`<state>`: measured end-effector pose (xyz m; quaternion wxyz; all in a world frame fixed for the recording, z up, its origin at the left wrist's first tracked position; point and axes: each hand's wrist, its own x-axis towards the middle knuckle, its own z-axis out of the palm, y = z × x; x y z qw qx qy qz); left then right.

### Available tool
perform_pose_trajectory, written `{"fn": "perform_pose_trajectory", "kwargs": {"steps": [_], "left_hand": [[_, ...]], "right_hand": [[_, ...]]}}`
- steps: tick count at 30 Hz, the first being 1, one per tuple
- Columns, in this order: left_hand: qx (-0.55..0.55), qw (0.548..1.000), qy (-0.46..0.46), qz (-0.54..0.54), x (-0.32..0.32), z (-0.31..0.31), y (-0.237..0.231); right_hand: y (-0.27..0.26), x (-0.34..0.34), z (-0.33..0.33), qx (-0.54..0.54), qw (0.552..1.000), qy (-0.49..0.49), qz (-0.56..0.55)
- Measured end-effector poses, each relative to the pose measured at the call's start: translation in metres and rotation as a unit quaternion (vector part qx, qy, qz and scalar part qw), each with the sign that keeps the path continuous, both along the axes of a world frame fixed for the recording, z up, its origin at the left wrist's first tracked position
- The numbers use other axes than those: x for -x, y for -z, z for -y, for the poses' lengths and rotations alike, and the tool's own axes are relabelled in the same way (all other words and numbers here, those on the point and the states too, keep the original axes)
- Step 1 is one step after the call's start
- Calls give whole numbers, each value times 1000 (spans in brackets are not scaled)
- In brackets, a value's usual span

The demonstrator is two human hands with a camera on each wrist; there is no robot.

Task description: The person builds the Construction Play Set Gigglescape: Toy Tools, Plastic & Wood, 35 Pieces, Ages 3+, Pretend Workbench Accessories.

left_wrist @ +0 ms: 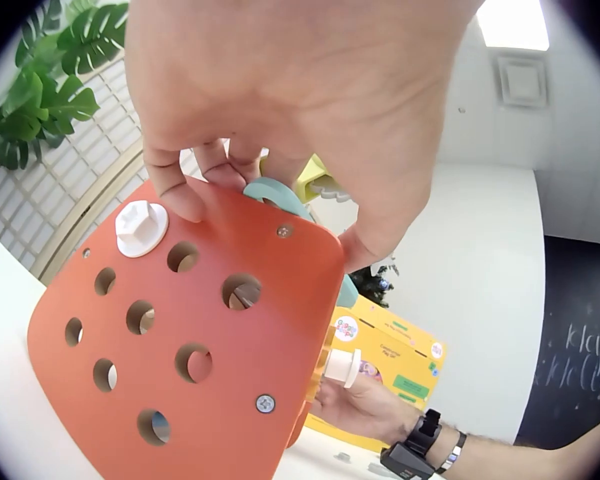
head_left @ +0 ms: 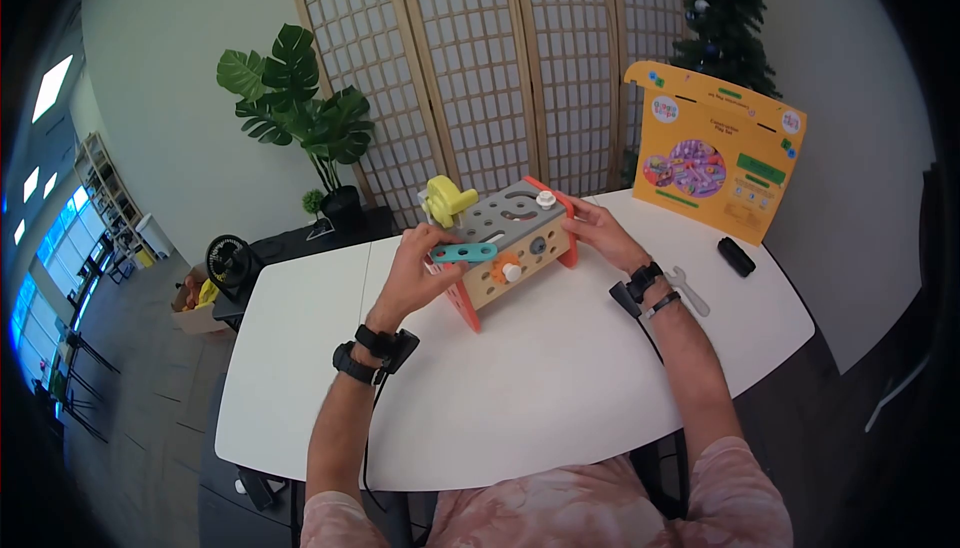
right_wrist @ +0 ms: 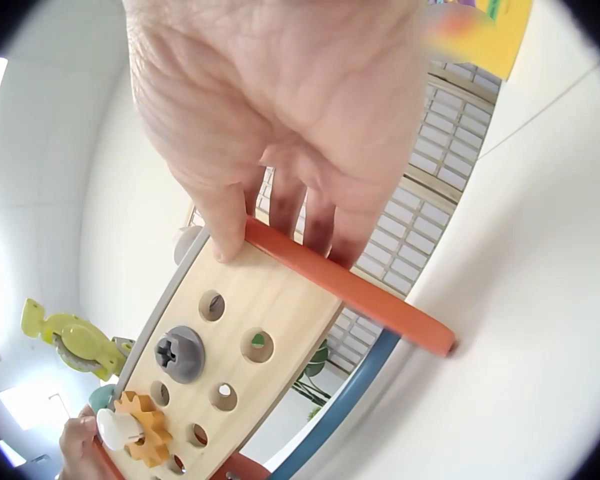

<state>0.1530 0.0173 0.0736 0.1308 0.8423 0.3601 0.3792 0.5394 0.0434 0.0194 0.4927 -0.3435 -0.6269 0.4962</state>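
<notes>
A toy workbench stands tilted on the white table, with a grey top [head_left: 492, 218], a wooden front and orange-red end panels [left_wrist: 160, 330]. My left hand [head_left: 412, 273] grips its left end, fingers over the panel's top edge, and pinches a teal strip with holes [head_left: 465, 253]. My right hand [head_left: 603, 236] holds the right end, the thumb on the wooden face [right_wrist: 270, 330] and the fingers behind the panel. An orange gear [right_wrist: 145, 428] with a white bolt [right_wrist: 120, 429] sits on the front, near a grey bolt [right_wrist: 180, 354]. A yellow-green piece [head_left: 447, 200] rises at the top left.
A grey wrench [head_left: 689, 292] lies right of my right wrist, and a black case [head_left: 737, 257] is farther right. The yellow box [head_left: 715, 153] stands at the table's back right. Cables run from both wrist devices. A plant and a folding screen are behind the table.
</notes>
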Motion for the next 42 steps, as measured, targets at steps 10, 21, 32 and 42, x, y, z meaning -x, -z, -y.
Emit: {"fn": "perform_pose_trajectory", "kwargs": {"steps": [10,21,32,42], "left_hand": [[37,999,-9,4,-3,-1,-1],[32,999,-15,-2,-4,1,0],[43,999,-14,7,-4,-3,1],[35,999,-13,7,-4,-2,2]], "right_hand": [[-2,1,-4,17,1000,-11,-1],[6,0,-14,14,999,-30,-28],[6,-1,-15,25,998,-38,-40],[8,-2,-16,17,998,-43,-33]]}}
